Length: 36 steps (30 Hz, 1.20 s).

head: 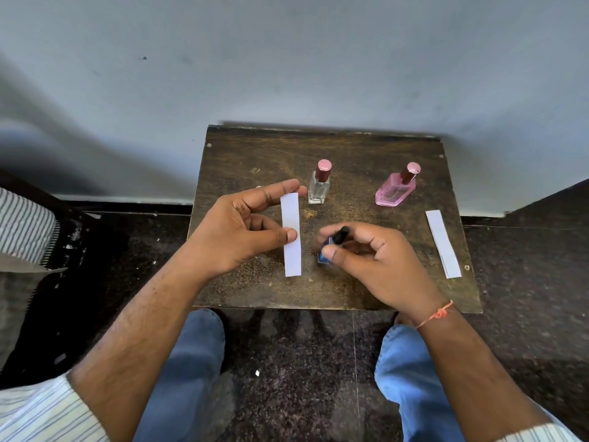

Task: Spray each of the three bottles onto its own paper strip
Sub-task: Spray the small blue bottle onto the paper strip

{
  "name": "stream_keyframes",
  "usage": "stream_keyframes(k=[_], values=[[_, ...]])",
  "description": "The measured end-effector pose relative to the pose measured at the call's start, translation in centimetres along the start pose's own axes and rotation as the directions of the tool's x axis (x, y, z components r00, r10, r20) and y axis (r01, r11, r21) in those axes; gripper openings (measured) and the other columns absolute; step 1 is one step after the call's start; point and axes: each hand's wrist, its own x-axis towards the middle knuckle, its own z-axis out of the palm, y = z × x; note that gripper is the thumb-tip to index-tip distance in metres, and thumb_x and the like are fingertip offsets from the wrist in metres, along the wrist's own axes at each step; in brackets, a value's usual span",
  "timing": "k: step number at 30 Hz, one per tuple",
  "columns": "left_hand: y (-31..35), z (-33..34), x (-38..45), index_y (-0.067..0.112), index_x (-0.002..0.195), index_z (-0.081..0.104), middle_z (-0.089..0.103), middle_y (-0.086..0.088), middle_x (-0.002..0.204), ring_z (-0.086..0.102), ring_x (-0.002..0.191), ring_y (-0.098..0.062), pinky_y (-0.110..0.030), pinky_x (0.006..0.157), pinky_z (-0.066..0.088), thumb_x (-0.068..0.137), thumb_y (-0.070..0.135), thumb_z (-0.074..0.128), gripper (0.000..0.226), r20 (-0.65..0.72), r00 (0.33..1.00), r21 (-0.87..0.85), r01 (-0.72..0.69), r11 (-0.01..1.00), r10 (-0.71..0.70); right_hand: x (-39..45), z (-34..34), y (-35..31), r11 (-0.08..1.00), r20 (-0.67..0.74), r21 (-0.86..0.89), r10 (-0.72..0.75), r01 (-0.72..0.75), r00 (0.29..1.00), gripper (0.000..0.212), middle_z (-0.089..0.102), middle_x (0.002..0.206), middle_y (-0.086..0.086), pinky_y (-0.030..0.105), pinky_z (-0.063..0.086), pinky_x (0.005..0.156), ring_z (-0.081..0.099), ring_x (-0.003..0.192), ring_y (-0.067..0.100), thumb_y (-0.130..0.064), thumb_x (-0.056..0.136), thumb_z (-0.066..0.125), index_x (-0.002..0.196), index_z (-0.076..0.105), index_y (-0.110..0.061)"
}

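Observation:
My left hand (242, 228) pinches a white paper strip (291, 247) between thumb and fingers and holds it upright over the small wooden table (350, 282). Just to its right, my right hand (376, 260) grips a small blue bottle (325, 255) with a black top, tilted toward the strip. A clear bottle (319, 186) with a dark red cap stands behind the strip. Further right stands a pink bottle (395, 189) with a similar cap. More white strips (443, 244) lie stacked near the table's right edge.
The table stands against a grey wall (287, 59). My knees in blue jeans (188, 362) are below its front edge, over a dark speckled floor (302, 362). A striped cloth (22, 228) lies at the far left.

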Motion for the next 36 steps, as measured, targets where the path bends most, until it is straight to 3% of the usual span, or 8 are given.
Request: stream_keyframes(k=[3,5,11,16,19,25,32,36], values=[[0.2,-0.1,0.0,0.028,0.148,0.067,0.071,0.011,0.148,0.07,0.078,-0.007,-0.034,0.081,0.061,0.087,0.002,0.086,0.07,0.007,1.0,0.013,0.005,1.0,-0.005,0.0,-0.1,-1.1,0.869,0.054,0.481,0.102,-0.115,0.993,0.031,0.081,0.116,-0.001,0.044,0.069,0.081,0.08,0.112,0.028,-0.031,0.099,0.076,0.129,0.078,-0.025],[0.2,-0.1,-0.1,0.027,0.148,0.068,0.072,0.01,0.147,0.071,0.078,-0.008,-0.029,0.08,0.063,0.085,0.005,0.087,0.069,0.01,1.0,0.012,0.005,1.0,-0.005,0.0,-0.2,-1.6,0.72,0.112,0.679,0.096,-0.146,0.989,0.04,0.074,0.113,0.004,0.04,0.067,0.067,0.08,0.103,0.03,-0.031,0.101,0.069,0.14,0.073,-0.019],[0.1,-0.2,0.0,0.033,0.147,0.068,0.076,0.003,0.141,0.074,0.082,-0.009,-0.04,0.087,0.063,0.081,0.011,0.089,0.072,-0.011,1.0,-0.015,0.001,1.0,-0.001,0.1,0.0,-2.2,0.545,0.18,0.819,0.055,-0.18,0.982,0.047,0.066,0.104,0.003,0.027,0.044,0.06,0.057,0.078,0.013,-0.026,0.106,0.057,0.149,0.065,-0.007],[0.4,0.0,-0.1,0.028,0.145,0.07,0.077,0.0,0.138,0.074,0.082,-0.009,-0.072,0.101,0.053,0.082,0.007,0.088,0.069,-0.024,1.0,-0.022,-0.002,1.0,0.001,-0.1,0.4,-2.6,0.491,0.236,0.84,0.052,-0.231,0.97,0.049,0.058,0.094,0.002,0.027,0.032,0.06,0.048,0.071,0.011,-0.03,0.108,0.049,0.147,0.065,-0.005],[0.4,0.2,-0.1,0.028,0.146,0.068,0.077,0.001,0.138,0.075,0.082,-0.007,-0.071,0.101,0.053,0.084,0.008,0.087,0.068,-0.031,1.0,-0.02,0.001,1.0,-0.001,-0.2,0.5,-2.9,0.485,0.255,0.835,0.074,-0.258,0.964,0.05,0.055,0.084,0.0,0.027,0.028,0.058,0.042,0.065,0.009,-0.042,0.109,0.047,0.135,0.074,-0.009],[0.4,0.5,0.0,0.03,0.145,0.07,0.078,-0.004,0.137,0.075,0.103,-0.026,-0.046,0.102,0.064,0.089,0.01,0.083,0.061,-0.045,0.999,-0.026,-0.022,0.999,0.021,-0.2,0.9,-3.4,0.503,0.244,0.821,0.116,-0.269,0.963,0.06,0.047,0.063,0.0,0.031,0.033,0.057,0.041,0.057,0.013,-0.057,0.111,0.041,0.1,0.077,-0.01],[0.5,1.3,0.4,0.03,0.158,0.053,0.081,-0.006,0.131,0.079,0.108,-0.017,-0.034,0.101,0.063,0.094,-0.004,0.077,0.076,-0.021,1.0,-0.069,-0.014,0.997,0.013,-0.3,0.9,-3.7,0.653,0.144,0.719,0.195,-0.238,0.97,0.056,0.04,0.064,0.0,0.027,0.03,0.048,0.039,0.057,0.014,-0.062,0.104,0.047,0.1,0.077,-0.015],[0.5,1.7,0.4,0.034,0.161,0.046,0.084,-0.005,0.123,0.079,0.119,-0.025,-0.035,0.105,0.061,0.097,-0.005,0.076,0.081,-0.001,1.0,-0.073,-0.004,0.997,0.004,-0.3,1.3,-3.7,0.777,0.039,0.594,0.233,-0.21,0.972,0.054,0.042,0.066,-0.002,0.028,0.031,0.048,0.039,0.058,0.012,-0.063,0.103,0.047,0.105,0.077,-0.018]])
